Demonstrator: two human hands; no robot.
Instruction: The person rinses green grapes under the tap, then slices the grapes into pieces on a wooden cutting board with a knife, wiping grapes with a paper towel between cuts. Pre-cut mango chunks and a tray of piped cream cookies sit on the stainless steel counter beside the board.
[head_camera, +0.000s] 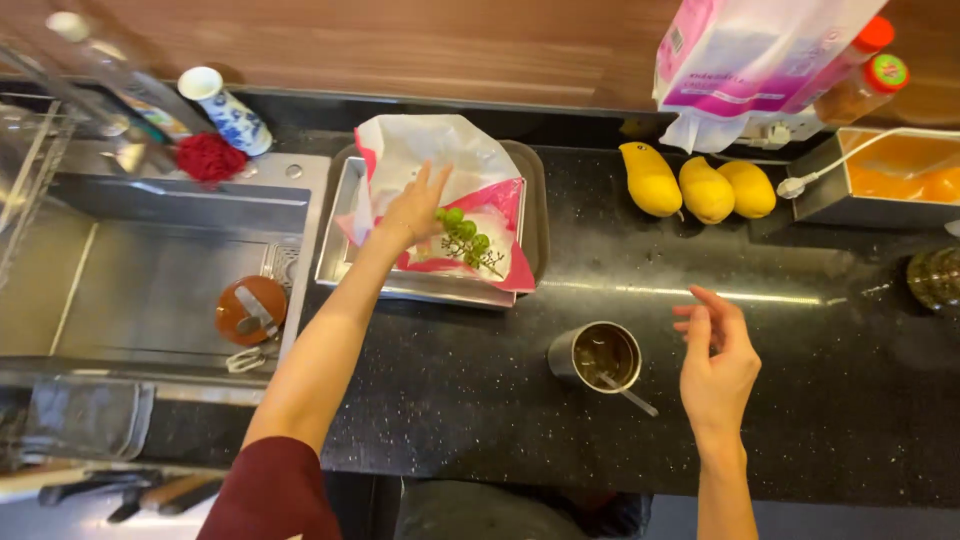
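My left hand (418, 205) reaches out over a pink and white plastic bag (440, 160) that lies in a metal tray (345, 255). Its fingers are spread and rest at a small bunch of green grapes (467, 236) on the bag; whether it grips the stem I cannot tell. My right hand (715, 365) hovers open above the black counter, holding nothing. Just left of it stands a metal cup (596, 355) with a spoon (632, 396) in it.
Three yellow mangoes (700, 185) lie at the back right, beside a metal container (885, 180) with orange contents. A pink and white packet (745, 50) and bottles stand behind. The sink (150, 270) is at left, with a round brown lid (250, 310) in it.
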